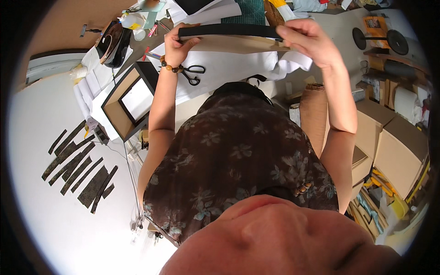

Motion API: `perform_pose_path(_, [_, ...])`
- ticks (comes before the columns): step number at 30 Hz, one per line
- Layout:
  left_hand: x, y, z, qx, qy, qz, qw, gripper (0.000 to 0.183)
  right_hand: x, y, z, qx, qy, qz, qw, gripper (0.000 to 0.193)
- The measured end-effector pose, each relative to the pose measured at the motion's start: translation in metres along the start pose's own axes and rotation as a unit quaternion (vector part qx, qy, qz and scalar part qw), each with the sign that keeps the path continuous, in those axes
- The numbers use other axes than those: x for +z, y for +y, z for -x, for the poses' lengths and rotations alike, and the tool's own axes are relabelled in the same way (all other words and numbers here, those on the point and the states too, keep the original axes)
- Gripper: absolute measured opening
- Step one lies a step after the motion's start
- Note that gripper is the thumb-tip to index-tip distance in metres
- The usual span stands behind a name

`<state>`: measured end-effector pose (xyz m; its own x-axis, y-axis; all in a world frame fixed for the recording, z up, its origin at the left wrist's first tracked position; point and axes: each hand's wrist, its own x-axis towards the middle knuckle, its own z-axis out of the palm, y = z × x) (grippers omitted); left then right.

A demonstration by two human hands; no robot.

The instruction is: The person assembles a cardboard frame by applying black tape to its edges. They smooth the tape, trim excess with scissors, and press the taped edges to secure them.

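My left hand (178, 46) grips the left end of a long cardboard piece with a black band along its edge (229, 30). Below the band a tan cardboard face shows. At its right end, my right hand (311, 42) pinches the band between thumb and fingers. The piece is held up over a table covered with white paper (229, 68). A beaded bracelet circles my left wrist, and close to it lie black-handled scissors (193, 74). A black frame-like box with tan sides (130, 101) stands left of my left forearm.
Beyond the held piece is a green cutting mat (247, 13). Bottles (130, 21) and a glossy black object (114, 46) sit at the far left. Dark strips (80, 158) lie on a white surface. Cardboard boxes (396, 151) and a brown roll (313, 110) stand at right.
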<state>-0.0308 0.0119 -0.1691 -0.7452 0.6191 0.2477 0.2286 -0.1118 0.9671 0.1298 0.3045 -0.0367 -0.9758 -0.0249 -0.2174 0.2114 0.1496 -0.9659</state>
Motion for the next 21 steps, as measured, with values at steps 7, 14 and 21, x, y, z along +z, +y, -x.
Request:
perform_pose_path(7, [-0.019, -0.047, 0.012, -0.022, 0.002, 0.072, 0.997, 0.025, -0.045, 0.031, 0.029, 0.077, 0.038, -0.001, 0.996, 0.033])
perform_pose_path(14, [-0.044, -0.068, 0.011, -0.025, -0.009, 0.108, 0.994, 0.024, -0.036, 0.079, 0.028, 0.104, 0.063, -0.056, 0.991, 0.033])
perform_pose_path(21, [-0.061, -0.086, 0.016, -0.015, -0.008, 0.147, 0.989, 0.023, -0.050, 0.131, 0.032, 0.092, 0.096, -0.045, 0.990, 0.034])
